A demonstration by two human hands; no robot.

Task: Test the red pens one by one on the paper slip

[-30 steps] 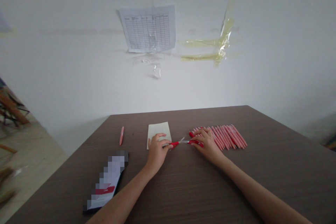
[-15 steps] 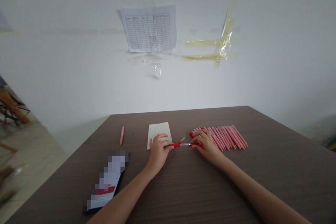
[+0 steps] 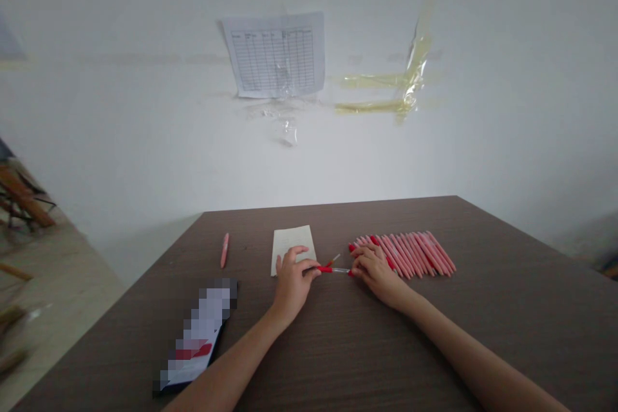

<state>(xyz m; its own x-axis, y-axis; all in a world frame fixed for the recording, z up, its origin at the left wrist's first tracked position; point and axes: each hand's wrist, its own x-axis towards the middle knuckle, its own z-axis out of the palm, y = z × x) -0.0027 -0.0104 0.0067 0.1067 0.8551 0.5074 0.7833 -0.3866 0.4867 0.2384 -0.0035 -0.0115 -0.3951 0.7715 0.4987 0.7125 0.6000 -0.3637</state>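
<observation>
My left hand (image 3: 291, 277) rests on the brown table (image 3: 338, 347) over the lower edge of a small pale paper note (image 3: 291, 242). Its fingertips pinch the left end of a red pen (image 3: 333, 268). My right hand (image 3: 373, 268) grips the pen's right end, fingers curled. The pen lies nearly level between the two hands, just above the tabletop. Right behind my right hand lies a row of several pink and red pens (image 3: 410, 251), side by side.
A single pink pen (image 3: 224, 249) lies alone at the left of the note. A dark flat packet (image 3: 197, 338) lies near the table's left front edge. A printed sheet (image 3: 275, 55) and yellowed tape strips (image 3: 391, 87) hang on the white wall behind.
My right hand has slid left along the pen, so the two hands are closer together. The left hand has hardly moved.
</observation>
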